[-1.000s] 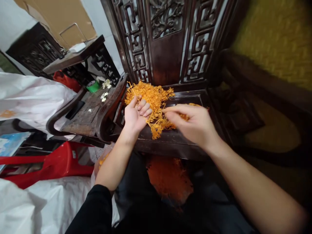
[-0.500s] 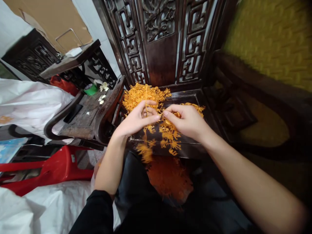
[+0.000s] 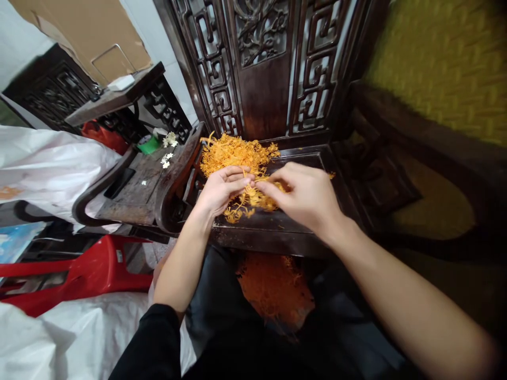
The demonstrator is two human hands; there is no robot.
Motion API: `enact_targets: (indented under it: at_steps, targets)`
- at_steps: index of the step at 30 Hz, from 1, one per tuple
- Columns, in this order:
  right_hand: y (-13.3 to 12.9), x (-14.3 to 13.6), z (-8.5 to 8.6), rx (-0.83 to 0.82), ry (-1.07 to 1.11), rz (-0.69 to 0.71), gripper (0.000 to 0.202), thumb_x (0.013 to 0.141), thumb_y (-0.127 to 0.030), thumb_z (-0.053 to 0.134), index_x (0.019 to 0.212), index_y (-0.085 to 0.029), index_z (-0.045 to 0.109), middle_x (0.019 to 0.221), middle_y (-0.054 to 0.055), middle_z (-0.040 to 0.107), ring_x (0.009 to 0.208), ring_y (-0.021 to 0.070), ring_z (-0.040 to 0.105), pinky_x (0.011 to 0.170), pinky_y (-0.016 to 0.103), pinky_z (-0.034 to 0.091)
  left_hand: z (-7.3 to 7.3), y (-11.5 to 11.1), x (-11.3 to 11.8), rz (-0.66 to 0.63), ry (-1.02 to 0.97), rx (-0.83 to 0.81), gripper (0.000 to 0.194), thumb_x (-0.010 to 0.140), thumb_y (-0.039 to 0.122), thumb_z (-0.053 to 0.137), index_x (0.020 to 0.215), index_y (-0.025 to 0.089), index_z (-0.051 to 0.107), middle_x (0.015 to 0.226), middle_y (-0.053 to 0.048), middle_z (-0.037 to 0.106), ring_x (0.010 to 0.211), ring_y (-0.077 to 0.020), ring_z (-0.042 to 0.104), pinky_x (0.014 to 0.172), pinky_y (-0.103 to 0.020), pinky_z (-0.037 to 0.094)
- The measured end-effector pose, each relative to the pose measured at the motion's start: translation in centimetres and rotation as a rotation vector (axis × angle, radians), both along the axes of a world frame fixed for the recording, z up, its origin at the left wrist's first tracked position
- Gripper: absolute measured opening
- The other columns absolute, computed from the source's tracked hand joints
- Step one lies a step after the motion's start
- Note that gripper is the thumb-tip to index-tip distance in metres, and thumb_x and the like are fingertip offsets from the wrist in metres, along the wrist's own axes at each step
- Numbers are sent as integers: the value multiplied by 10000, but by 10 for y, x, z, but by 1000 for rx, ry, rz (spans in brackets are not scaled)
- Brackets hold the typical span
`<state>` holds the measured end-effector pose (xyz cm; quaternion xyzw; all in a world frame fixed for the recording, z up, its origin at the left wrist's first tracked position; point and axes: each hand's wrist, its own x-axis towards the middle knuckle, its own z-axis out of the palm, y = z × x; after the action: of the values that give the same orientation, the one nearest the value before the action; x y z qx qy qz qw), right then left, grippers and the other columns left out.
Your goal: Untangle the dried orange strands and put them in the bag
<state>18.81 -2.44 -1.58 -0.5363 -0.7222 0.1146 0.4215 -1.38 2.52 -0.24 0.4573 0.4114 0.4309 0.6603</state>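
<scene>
We observe both hands meeting above the dark wooden seat [image 3: 273, 236]. Left hand [image 3: 222, 189]: grip closed, thumb against fingers, on the orange strands [image 3: 252, 198]. Right hand [image 3: 311, 196]: grip pinched on the same strands, fingertips just beside the left's; exact contact partly hidden. The strands hang below the fingers over the seat. Behind the left hand we note an orange pile [image 3: 234, 152], lying near the carved backrest [image 3: 264, 95]. On the worn wooden surface [image 3: 137, 195] at left: green roll [image 3: 148, 144], pale pieces [image 3: 167, 160].
</scene>
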Motion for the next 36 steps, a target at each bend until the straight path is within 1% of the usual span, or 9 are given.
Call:
enact_targets:
  at_steps: [3,6,13,16,19,24,28,32,36]
  targets:
    - [-4,-14,-2,-158,5,88,456,889,-647,610,837,-210,730,707,44,669,642,186,563,625,324,342,-2,-1,4,-26,-41,38,444,605,13,860,1019,99,722,1011,-117,767,904,-171,735,880,-297,567]
    - [-1,-22,-9,-211,76,94,414,946,-591,554,899,-208,705,661,27,651,594,171,540,606,315,317,-3,-4,7,-9,-48,106,454,589,9,869,1006,109,718,1004,-103,763,946,-175,725,942,-323,553]
    - [5,-20,-14,-127,156,-1,318,988,-433,521,811,-193,632,664,44,644,560,160,511,596,310,317,-5,-14,11,-136,133,24,528,664,179,880,1159,171,695,1199,-123,716,835,-168,709,739,-316,589]
    - [6,-19,-15,-128,139,-21,299,975,-433,542,824,-196,644,653,41,645,563,167,525,594,308,325,-6,-16,12,-137,194,59,526,677,182,863,1165,164,668,1117,-111,731,788,-161,704,690,-297,582]
    - [7,-18,-17,-106,108,-14,278,961,-417,566,808,-200,650,664,37,662,564,168,538,600,305,336,-10,-17,16,-105,285,119,543,716,162,807,1223,139,614,866,-50,731,671,-129,667,652,-273,556]
    - [6,-19,-18,-5,-20,-42,247,931,-373,603,762,-197,644,655,43,657,576,183,559,595,315,338,-14,-23,27,17,644,460,617,753,122,698,1351,144,548,693,31,671,632,-120,634,677,-255,517]
    - [5,-20,-17,192,46,-150,260,950,-360,581,752,-199,628,690,58,679,602,189,587,595,324,371,-5,-27,39,137,906,758,473,840,180,633,1311,185,595,729,10,694,711,-154,654,735,-285,509]
    - [7,-21,-14,380,171,-210,243,955,-334,589,751,-201,609,692,48,675,604,172,592,590,317,399,4,-24,46,167,957,938,346,878,146,579,1218,169,638,809,-29,717,810,-182,676,786,-306,509]
    - [7,-28,-11,431,248,-228,239,951,-342,601,744,-221,599,692,54,658,613,182,586,601,344,412,6,-25,50,198,956,1041,284,895,148,565,1166,164,648,895,-56,716,868,-198,674,827,-325,502]
